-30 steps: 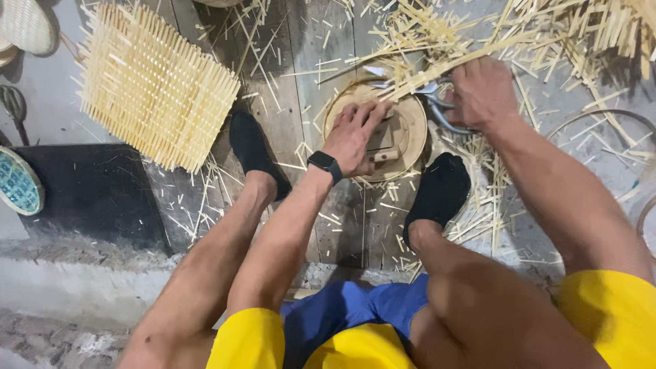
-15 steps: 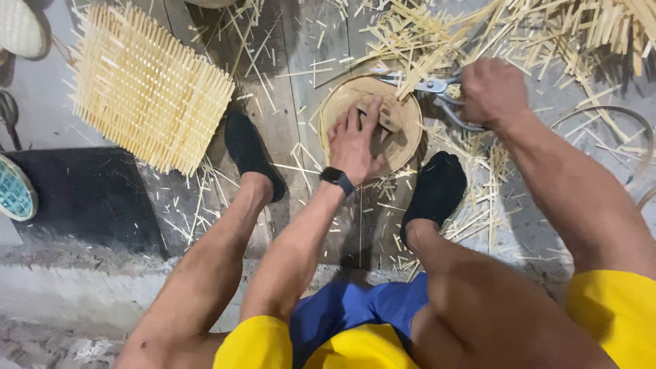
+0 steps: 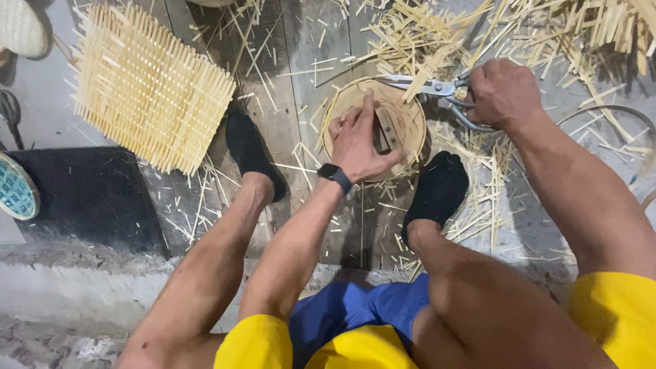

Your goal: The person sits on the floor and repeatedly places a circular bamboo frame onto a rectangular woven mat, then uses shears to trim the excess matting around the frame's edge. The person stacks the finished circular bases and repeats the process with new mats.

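Observation:
A small round woven bamboo basket (image 3: 408,117) lies on the wooden floor between my two feet in black socks. My left hand (image 3: 361,140), with a black watch on the wrist, presses down on it with spread fingers. Gripped in my right hand (image 3: 502,92) is a pair of metal shears (image 3: 427,87), whose blades reach over the basket's far rim. Loose bamboo strips stick out past that rim under the blades.
A square woven bamboo mat (image 3: 147,85) with bristling ends lies at the upper left. Cut bamboo slivers (image 3: 547,34) litter the floor at the top right. A black mat (image 3: 82,198) sits at the left, a thin hoop (image 3: 615,123) at the right.
My left hand has shifted across the basket and pressed down on it. The shears have swung so that their blades point left over the far rim.

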